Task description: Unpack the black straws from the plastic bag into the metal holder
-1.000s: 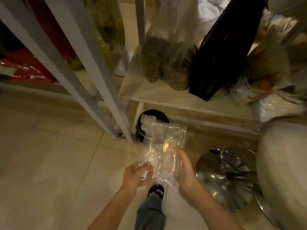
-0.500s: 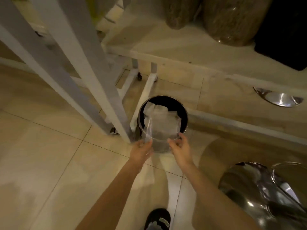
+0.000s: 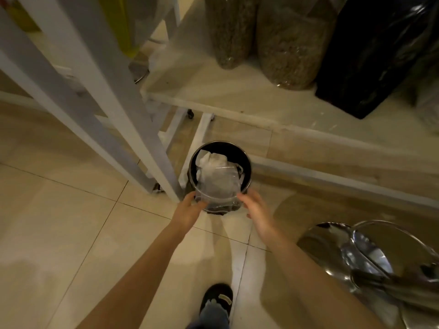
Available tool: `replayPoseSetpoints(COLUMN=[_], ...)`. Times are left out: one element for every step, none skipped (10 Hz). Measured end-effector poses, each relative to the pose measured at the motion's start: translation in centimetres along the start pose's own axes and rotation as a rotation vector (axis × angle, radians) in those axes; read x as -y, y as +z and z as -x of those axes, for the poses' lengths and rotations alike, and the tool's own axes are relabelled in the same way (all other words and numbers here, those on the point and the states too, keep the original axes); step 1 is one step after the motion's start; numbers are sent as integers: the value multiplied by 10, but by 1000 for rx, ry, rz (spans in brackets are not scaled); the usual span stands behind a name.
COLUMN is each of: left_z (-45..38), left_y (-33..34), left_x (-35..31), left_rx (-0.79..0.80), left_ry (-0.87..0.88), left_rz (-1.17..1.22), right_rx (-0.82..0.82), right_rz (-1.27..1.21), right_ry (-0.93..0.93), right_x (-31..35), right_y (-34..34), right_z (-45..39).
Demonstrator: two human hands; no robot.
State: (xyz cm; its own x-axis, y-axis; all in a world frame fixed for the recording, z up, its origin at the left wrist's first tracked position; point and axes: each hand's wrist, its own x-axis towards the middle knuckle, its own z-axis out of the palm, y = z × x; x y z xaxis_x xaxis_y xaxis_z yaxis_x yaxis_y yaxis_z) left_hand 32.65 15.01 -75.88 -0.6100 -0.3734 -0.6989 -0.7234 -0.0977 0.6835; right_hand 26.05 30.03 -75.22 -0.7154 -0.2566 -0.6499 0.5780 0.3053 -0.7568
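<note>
An empty clear plastic bag [image 3: 217,184] hangs over the mouth of a round black bin [image 3: 247,162] on the tiled floor. My left hand [image 3: 190,211] pinches the bag's near left corner and my right hand [image 3: 256,210] holds its near right corner. The bag's far end dips into the bin, over crumpled white paper [image 3: 211,160]. No black straws and no metal holder are in view.
A white shelf [image 3: 237,100] above the bin carries clear sacks of grain [image 3: 285,43] and a black bag [image 3: 370,55]. White frame posts [image 3: 114,103] slant down to the left of the bin. A chrome stool base [image 3: 356,252] stands at the right. My shoe [image 3: 217,300] is below.
I have leaned in toward the bin. Both hands have carried the empty bag forward and down, from in front of me to the bin's mouth.
</note>
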Motion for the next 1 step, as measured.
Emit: replayPoseSetpoints(left_z=[42], left_y=[-8], left_x=[-36], left_rx=[98], left_ry=[36], left_rz=[19], right_rx=[-31], right_rz=[-157], right_ry=[-42], right_x=[33], right_y=[-12], right_z=[34])
